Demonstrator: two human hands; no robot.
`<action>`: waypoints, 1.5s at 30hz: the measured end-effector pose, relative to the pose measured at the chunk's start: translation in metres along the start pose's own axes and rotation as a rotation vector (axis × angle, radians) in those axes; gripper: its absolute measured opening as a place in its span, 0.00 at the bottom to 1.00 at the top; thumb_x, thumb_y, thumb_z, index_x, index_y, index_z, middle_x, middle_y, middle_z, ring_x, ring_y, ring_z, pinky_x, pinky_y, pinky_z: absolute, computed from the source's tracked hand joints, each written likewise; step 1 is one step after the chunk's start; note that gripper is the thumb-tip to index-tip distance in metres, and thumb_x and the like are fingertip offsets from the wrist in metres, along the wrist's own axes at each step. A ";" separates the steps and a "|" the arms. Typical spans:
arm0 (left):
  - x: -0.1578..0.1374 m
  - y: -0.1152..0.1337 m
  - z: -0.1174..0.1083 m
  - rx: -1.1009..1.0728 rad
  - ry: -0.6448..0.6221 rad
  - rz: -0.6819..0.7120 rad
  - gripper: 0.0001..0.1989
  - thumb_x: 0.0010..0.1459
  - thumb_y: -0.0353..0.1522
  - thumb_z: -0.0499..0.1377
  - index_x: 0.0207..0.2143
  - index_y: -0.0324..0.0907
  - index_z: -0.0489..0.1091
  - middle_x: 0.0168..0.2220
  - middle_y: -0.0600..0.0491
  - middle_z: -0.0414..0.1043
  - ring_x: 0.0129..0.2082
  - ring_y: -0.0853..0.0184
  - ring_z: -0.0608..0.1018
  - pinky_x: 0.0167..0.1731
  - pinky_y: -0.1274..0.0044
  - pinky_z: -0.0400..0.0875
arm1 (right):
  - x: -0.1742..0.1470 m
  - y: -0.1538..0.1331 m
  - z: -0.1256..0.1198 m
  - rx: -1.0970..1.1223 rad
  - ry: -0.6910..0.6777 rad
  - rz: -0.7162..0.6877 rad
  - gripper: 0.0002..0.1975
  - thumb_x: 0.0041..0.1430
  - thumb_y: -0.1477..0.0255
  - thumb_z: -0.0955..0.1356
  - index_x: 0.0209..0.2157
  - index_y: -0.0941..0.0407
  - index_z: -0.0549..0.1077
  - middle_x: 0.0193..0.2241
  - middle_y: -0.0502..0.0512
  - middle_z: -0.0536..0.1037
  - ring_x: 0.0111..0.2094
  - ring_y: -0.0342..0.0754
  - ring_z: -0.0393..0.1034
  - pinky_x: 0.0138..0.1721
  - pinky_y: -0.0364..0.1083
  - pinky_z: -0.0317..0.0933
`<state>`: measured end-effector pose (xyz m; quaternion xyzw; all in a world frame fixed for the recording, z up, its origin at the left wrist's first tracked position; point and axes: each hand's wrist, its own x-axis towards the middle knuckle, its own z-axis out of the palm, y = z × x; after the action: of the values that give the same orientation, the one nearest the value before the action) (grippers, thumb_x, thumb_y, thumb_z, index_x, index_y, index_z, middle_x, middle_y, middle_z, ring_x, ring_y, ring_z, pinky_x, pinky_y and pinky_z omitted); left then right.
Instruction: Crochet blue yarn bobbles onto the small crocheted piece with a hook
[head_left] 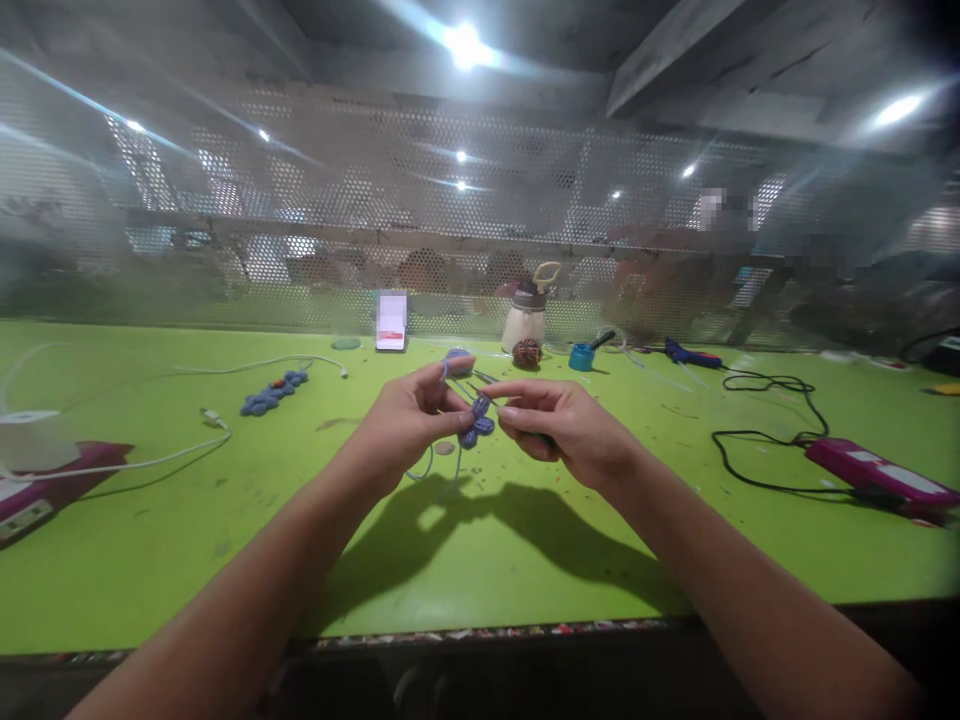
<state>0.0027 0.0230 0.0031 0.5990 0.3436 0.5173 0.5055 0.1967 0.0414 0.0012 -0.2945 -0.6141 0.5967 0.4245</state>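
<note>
My left hand [409,412] pinches a small blue-purple crochet flower [480,424] by its left side, above the table. Blue yarn [445,372] runs over the raised index finger, and a loose strand hangs below the hand. From the right, my right hand [562,418] is closed around a thin crochet hook [486,378]; its tip meets the top of the flower, and a dark handle end shows under the palm. Just behind the left fingertips lies a bundle of blue yarn [459,354], partly hidden.
On the green table [225,570], finished blue flowers [274,394] lie left beside a white cable [202,445]. A phone [391,321], a bottle [525,325], a dark yarn ball [527,353] and a teal pot [581,357] stand behind. Purple power strips [881,470] lie at both sides.
</note>
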 end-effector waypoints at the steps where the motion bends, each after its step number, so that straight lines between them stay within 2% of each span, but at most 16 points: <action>1: 0.000 0.000 0.000 0.027 -0.006 0.004 0.36 0.45 0.28 0.69 0.58 0.34 0.65 0.25 0.55 0.73 0.25 0.67 0.75 0.31 0.73 0.68 | 0.000 0.000 0.000 -0.002 0.000 0.001 0.14 0.46 0.72 0.75 0.39 0.57 0.81 0.15 0.43 0.67 0.14 0.35 0.53 0.14 0.38 0.40; 4: 0.000 0.000 0.001 0.146 -0.039 0.031 0.32 0.48 0.28 0.66 0.58 0.36 0.66 0.25 0.55 0.72 0.27 0.66 0.74 0.32 0.72 0.68 | 0.000 0.001 0.002 -0.023 0.004 0.001 0.12 0.46 0.72 0.75 0.36 0.57 0.81 0.14 0.43 0.67 0.14 0.35 0.53 0.14 0.38 0.41; 8: -0.001 -0.003 0.005 0.451 -0.069 0.116 0.30 0.53 0.24 0.59 0.60 0.40 0.65 0.26 0.53 0.72 0.28 0.65 0.74 0.34 0.71 0.68 | 0.002 0.003 0.002 -0.064 0.045 0.040 0.09 0.44 0.74 0.75 0.32 0.58 0.81 0.13 0.44 0.67 0.13 0.35 0.53 0.14 0.38 0.41; 13: -0.005 -0.012 0.011 0.769 0.078 0.374 0.27 0.56 0.24 0.56 0.57 0.49 0.69 0.33 0.50 0.74 0.32 0.62 0.72 0.37 0.69 0.65 | 0.005 0.010 0.006 0.001 0.152 0.061 0.09 0.42 0.75 0.75 0.30 0.58 0.80 0.13 0.44 0.67 0.13 0.36 0.53 0.14 0.38 0.39; 15: -0.006 -0.014 0.014 0.778 0.143 0.486 0.24 0.57 0.25 0.56 0.55 0.49 0.72 0.37 0.47 0.74 0.37 0.60 0.72 0.41 0.68 0.64 | 0.005 0.013 0.011 0.088 0.203 0.019 0.11 0.42 0.75 0.75 0.33 0.58 0.79 0.15 0.45 0.68 0.13 0.36 0.54 0.15 0.39 0.41; 17: -0.007 -0.013 0.016 0.679 0.199 0.518 0.21 0.57 0.27 0.57 0.53 0.46 0.73 0.36 0.47 0.74 0.38 0.60 0.72 0.42 0.68 0.64 | 0.004 0.014 0.017 0.167 0.239 -0.041 0.13 0.44 0.74 0.75 0.35 0.58 0.78 0.18 0.45 0.69 0.15 0.35 0.55 0.16 0.39 0.44; 19: -0.006 -0.011 0.018 0.469 0.207 0.405 0.22 0.56 0.29 0.61 0.55 0.42 0.71 0.33 0.49 0.74 0.35 0.62 0.73 0.40 0.70 0.66 | 0.002 0.015 0.021 0.194 0.266 -0.089 0.13 0.45 0.73 0.75 0.36 0.58 0.78 0.19 0.45 0.70 0.15 0.35 0.56 0.16 0.39 0.45; 23: -0.001 -0.007 0.011 -0.002 0.123 0.059 0.29 0.49 0.30 0.67 0.55 0.36 0.69 0.31 0.51 0.75 0.31 0.66 0.75 0.36 0.72 0.68 | 0.000 0.016 0.023 0.151 0.277 -0.140 0.12 0.46 0.72 0.75 0.35 0.57 0.79 0.19 0.46 0.71 0.15 0.35 0.56 0.16 0.39 0.45; 28: 0.003 -0.004 0.000 -0.274 0.051 -0.118 0.25 0.44 0.23 0.68 0.48 0.34 0.73 0.27 0.54 0.73 0.28 0.70 0.74 0.35 0.75 0.67 | 0.000 0.016 0.022 0.085 0.244 -0.216 0.12 0.48 0.72 0.74 0.38 0.56 0.80 0.17 0.45 0.69 0.14 0.35 0.54 0.15 0.39 0.43; 32: 0.003 0.001 -0.002 -0.334 0.011 -0.188 0.23 0.45 0.21 0.66 0.48 0.34 0.74 0.29 0.51 0.75 0.29 0.70 0.75 0.35 0.75 0.67 | -0.001 0.013 0.018 0.032 0.155 -0.231 0.18 0.51 0.73 0.73 0.45 0.54 0.79 0.16 0.42 0.65 0.14 0.35 0.51 0.15 0.39 0.42; 35: 0.003 0.004 -0.003 -0.328 0.006 -0.204 0.23 0.46 0.21 0.66 0.47 0.35 0.75 0.32 0.49 0.77 0.31 0.69 0.75 0.36 0.75 0.67 | -0.002 0.011 0.015 -0.016 0.141 -0.256 0.14 0.51 0.72 0.72 0.42 0.55 0.80 0.15 0.42 0.65 0.14 0.35 0.50 0.16 0.40 0.41; 38: 0.004 0.006 -0.005 -0.298 0.014 -0.181 0.21 0.46 0.21 0.66 0.45 0.35 0.76 0.31 0.49 0.77 0.31 0.70 0.75 0.37 0.75 0.67 | -0.003 0.008 0.010 -0.108 0.107 -0.262 0.14 0.52 0.73 0.72 0.42 0.55 0.80 0.14 0.42 0.64 0.14 0.35 0.50 0.16 0.40 0.42; 45: 0.002 0.007 -0.008 -0.194 -0.030 -0.167 0.19 0.47 0.23 0.66 0.44 0.38 0.77 0.30 0.51 0.77 0.31 0.69 0.75 0.38 0.74 0.66 | -0.006 -0.007 -0.006 -0.267 -0.088 -0.178 0.13 0.54 0.73 0.71 0.42 0.57 0.81 0.14 0.42 0.60 0.15 0.36 0.50 0.17 0.40 0.43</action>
<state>-0.0050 0.0248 0.0103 0.5241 0.3333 0.4952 0.6074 0.2054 0.0386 0.0063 -0.2662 -0.7294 0.4821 0.4058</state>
